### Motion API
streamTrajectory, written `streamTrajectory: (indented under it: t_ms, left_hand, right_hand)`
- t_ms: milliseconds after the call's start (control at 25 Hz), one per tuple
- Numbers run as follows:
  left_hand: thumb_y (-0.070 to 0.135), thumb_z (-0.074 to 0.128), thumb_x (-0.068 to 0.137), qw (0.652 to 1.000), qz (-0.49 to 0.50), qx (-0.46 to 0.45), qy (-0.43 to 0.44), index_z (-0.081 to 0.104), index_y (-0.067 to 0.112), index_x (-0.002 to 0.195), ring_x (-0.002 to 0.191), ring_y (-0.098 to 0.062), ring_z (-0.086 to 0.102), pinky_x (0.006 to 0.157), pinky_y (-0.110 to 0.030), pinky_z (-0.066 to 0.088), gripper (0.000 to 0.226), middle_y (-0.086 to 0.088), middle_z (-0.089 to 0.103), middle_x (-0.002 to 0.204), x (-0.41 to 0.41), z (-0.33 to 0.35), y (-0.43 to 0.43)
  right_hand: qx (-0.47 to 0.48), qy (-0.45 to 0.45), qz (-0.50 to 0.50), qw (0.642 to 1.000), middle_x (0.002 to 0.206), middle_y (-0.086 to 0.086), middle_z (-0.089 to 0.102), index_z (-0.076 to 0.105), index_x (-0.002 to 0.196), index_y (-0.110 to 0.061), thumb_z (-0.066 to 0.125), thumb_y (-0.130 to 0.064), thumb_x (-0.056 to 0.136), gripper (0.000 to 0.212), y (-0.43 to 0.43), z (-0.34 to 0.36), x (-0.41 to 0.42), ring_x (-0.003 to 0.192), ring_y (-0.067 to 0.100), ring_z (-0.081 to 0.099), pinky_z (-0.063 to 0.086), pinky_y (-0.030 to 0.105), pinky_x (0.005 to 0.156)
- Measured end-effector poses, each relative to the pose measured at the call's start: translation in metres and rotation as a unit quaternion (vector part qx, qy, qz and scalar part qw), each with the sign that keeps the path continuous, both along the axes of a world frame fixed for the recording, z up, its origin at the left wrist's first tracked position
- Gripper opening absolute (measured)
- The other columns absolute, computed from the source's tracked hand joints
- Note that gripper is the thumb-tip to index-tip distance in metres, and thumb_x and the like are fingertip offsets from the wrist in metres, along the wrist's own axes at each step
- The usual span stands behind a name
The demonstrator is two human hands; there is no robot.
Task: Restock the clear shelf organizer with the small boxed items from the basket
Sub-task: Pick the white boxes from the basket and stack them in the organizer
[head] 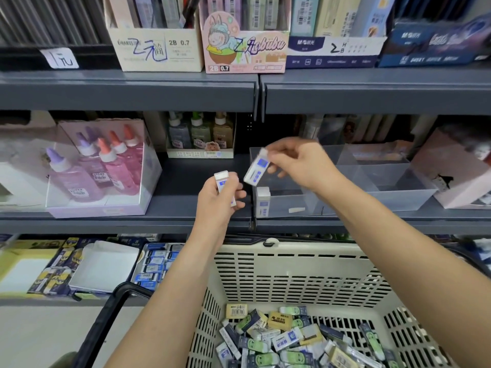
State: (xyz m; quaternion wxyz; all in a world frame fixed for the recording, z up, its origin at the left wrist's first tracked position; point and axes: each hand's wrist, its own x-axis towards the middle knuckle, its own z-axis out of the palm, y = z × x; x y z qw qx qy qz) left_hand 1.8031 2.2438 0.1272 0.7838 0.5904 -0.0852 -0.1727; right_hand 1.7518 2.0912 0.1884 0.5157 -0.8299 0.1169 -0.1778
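Observation:
My right hand [300, 162] pinches a small white-and-blue boxed eraser [256, 167] just above the front left corner of the clear shelf organizer [372, 181]. My left hand [219, 196] grips a second white-and-blue boxed eraser [222, 181] to the left of the organizer, over the shelf edge. One such box [263, 201] stands upright inside the organizer's left compartment. Below, the cream plastic basket [292, 272] holds several small boxed erasers [287, 338] of mixed colours.
A display box of pink and purple glue bottles [101, 166] stands left on the same shelf, a small bottle set [200, 136] behind. Pencil-lead boxes [244, 41] fill the upper shelf. Eraser trays [155, 264] lie on the lower shelf. A pale box [451, 171] sits right of the organizer.

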Motion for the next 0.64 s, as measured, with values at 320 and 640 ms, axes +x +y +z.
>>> streamTrajectory:
  t_ms: [320,640]
  left_hand:
    - [0.012,0.047,0.094,0.999,0.013,0.039,0.008,0.06,0.023,0.096,0.086,-0.008,0.061,0.069,-0.022,0.052,0.017,-0.001,0.061,0.102,0.0,-0.003,0.002]
    - [0.004,0.05,0.09,0.996,0.027,0.079,-0.035,0.065,0.022,0.096,0.087,-0.01,0.062,0.069,-0.022,0.052,0.024,0.003,0.067,0.1,0.002,-0.004,0.002]
  right_hand:
    - [-0.076,0.092,0.004,0.993,0.073,-0.008,0.066,0.057,0.076,-0.031,0.058,-0.016,0.089,0.02,-0.012,-0.021,0.006,0.071,0.011,0.067,0.053,0.027,0.073]
    - [-0.214,0.165,0.045,0.962,0.102,-0.004,0.066,0.067,0.11,-0.016,0.051,-0.024,0.093,0.024,-0.004,-0.029,0.003,0.091,0.01,0.057,0.044,0.025,0.086]
